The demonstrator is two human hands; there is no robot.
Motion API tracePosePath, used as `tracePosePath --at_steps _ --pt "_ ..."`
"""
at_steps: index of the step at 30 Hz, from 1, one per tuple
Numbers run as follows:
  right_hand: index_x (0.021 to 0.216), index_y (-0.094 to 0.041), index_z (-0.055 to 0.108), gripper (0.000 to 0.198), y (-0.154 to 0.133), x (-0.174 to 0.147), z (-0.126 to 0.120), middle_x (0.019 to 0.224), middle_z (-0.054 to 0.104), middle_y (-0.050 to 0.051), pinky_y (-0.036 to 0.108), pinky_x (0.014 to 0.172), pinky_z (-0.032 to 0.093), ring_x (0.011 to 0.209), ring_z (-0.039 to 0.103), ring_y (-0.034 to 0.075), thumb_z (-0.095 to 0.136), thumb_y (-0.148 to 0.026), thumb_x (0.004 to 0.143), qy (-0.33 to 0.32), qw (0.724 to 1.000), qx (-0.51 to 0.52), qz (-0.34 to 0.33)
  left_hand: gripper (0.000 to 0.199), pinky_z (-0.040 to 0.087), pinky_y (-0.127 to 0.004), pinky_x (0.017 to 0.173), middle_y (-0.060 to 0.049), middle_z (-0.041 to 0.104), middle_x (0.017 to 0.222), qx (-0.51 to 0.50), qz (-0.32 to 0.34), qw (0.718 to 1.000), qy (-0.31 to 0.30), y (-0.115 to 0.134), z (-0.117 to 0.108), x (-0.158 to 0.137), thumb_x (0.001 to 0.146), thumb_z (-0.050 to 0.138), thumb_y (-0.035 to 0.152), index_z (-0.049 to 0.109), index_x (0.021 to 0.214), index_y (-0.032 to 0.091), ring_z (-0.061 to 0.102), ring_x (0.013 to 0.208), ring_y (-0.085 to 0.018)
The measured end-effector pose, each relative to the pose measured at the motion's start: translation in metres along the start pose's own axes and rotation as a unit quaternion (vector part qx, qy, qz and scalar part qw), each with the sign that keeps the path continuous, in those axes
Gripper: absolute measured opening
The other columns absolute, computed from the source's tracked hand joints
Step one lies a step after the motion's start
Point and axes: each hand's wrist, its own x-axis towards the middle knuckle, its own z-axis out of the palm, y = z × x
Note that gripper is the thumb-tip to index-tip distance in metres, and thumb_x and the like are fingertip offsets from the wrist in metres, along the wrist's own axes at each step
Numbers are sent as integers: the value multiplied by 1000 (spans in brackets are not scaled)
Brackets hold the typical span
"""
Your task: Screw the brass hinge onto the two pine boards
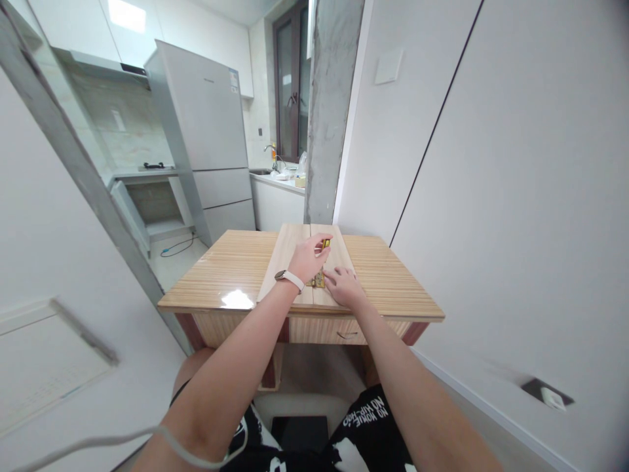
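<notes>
Two pale wooden boards (287,252) lie side by side on the table, with a narrow seam between them. A brass-coloured hinge (319,280) rests near the seam toward the front, partly covered by my hands. My left hand (307,259), wearing a watch with a pale strap, reaches over the boards with thumb and fingers closed around a small yellow-and-dark piece (326,243), too small to name. Curled low over the right board, my right hand (343,285) has its fingertips at the hinge's right edge, holding it against the wood.
The wood-grain table (216,272) has a drawer (324,330) at its front. A grey pillar (331,111) and white wall stand behind and to the right. Back left are a fridge (206,118) and kitchen counter (279,178). A pale cable (122,436) crosses the lower left.
</notes>
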Motion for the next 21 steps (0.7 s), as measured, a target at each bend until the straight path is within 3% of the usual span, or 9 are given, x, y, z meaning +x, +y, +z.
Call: tracePosePath --at_steps 6,13,21 --pt "146 -45 52 52 -1 -1 -2 148 49 6 46 109 27 134 38 29 28 -61 102 4 1000 1 -7 25 60 -27 75 -6 66 110 23 -10 999 44 -1 1 -1 85 71 20 69 109 22 67 85 -14" --pt "147 -44 50 52 -1 -1 -3 151 47 7 47 111 25 136 36 30 29 -60 102 -10 1000 -6 6 36 61 -30 84 -8 70 113 -14 -9 1000 3 -2 6 -1 91 58 12 66 125 22 69 94 -15" --pt "146 -44 52 52 1 -1 -2 148 49 7 46 110 27 135 38 29 30 -60 102 -1 1000 10 -3 21 60 -26 74 -7 67 108 28 -3 998 51 2 3 -1 88 69 20 72 108 20 66 83 -13"
